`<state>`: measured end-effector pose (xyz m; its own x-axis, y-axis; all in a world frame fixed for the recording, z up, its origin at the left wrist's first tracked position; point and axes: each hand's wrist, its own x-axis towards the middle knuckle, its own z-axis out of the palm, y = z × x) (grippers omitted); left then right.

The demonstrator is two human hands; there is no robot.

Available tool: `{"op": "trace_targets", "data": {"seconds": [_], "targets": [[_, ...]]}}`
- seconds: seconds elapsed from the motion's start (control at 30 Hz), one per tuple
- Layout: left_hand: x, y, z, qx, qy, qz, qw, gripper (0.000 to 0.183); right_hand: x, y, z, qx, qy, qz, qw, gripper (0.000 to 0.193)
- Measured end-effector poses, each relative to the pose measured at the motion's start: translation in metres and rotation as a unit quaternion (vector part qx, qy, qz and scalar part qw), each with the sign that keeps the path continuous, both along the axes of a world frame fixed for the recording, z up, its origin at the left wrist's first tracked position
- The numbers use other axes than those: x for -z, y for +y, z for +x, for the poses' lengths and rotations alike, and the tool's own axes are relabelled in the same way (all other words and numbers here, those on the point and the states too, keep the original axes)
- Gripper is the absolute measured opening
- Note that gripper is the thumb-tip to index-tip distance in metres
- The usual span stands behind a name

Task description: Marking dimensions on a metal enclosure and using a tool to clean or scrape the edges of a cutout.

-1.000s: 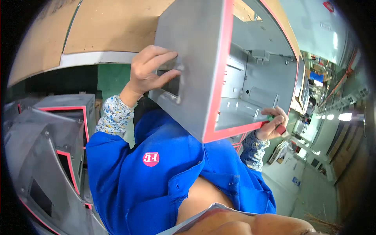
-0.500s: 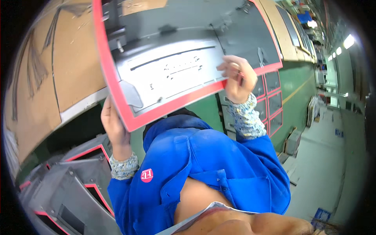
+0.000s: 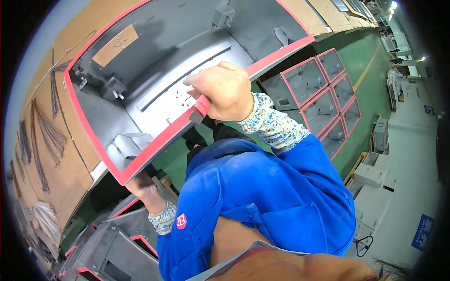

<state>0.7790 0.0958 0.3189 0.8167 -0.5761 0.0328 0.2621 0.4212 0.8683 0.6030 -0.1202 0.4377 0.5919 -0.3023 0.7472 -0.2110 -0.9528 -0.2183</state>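
A large grey metal box [image 3: 176, 61] with a pink-red strip round its rim lies tilted before me, its open side facing up. Inside are brackets, a long bar and a tan piece [image 3: 115, 46] with small hardware on it. My left hand [image 3: 143, 186] holds the box from below at its near left corner, fingers mostly hidden. My right hand [image 3: 224, 91] is closed over the near rim. From its fist sticks a small pink-red piece with a grey end [image 3: 201, 108], whose kind I cannot make out.
Cardboard [image 3: 70, 136] covers the bench at left, with bundles of thin strips [image 3: 47, 131] on it. More pink-rimmed boxes [image 3: 321, 105] stand on the green floor at right. Grey housings [image 3: 101, 246] sit at lower left. White boxes [image 3: 372, 173] stand further right.
The box has swung round and tilted, showing more of its inside. My right hand has moved left along the near rim and closed. My left hand stays at the near left corner, now lower.
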Motion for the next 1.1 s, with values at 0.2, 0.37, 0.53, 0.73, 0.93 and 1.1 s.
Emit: {"op": "trace_targets", "data": {"seconds": [0.2, 0.37, 0.53, 0.73, 0.93, 1.1], "targets": [[-0.026, 0.0, -0.006, 0.061, -0.008, 0.067, 0.996, 0.054, -0.009, -0.012, -0.022, -0.148, -0.064, 0.107, 0.981, 0.012], [-0.054, -0.031, -0.001, -0.004, 0.163, 0.052, 0.985, 0.046, -0.031, -0.054, -0.077, -0.159, -0.133, 0.093, 0.974, 0.021], [-0.055, -0.045, -0.015, -0.137, 0.125, 0.082, 0.979, 0.041, -0.038, -0.108, -0.146, -0.047, -0.056, -0.017, 0.997, 0.01], [-0.031, -0.038, 0.0, -0.121, -0.14, 0.146, 0.972, 0.032, -0.002, -0.173, -0.207, 0.155, -0.22, 0.155, 0.951, 0.029], [-0.004, -0.011, 0.001, -0.259, 0.094, 0.119, 0.954, 0.034, 0.046, -0.182, -0.197, 0.054, -0.338, 0.365, 0.866, 0.033], [-0.016, -0.024, -0.007, -0.295, 0.087, 0.113, 0.945, 0.031, 0.051, -0.189, -0.183, 0.073, -0.393, 0.333, 0.854, 0.036]]}}
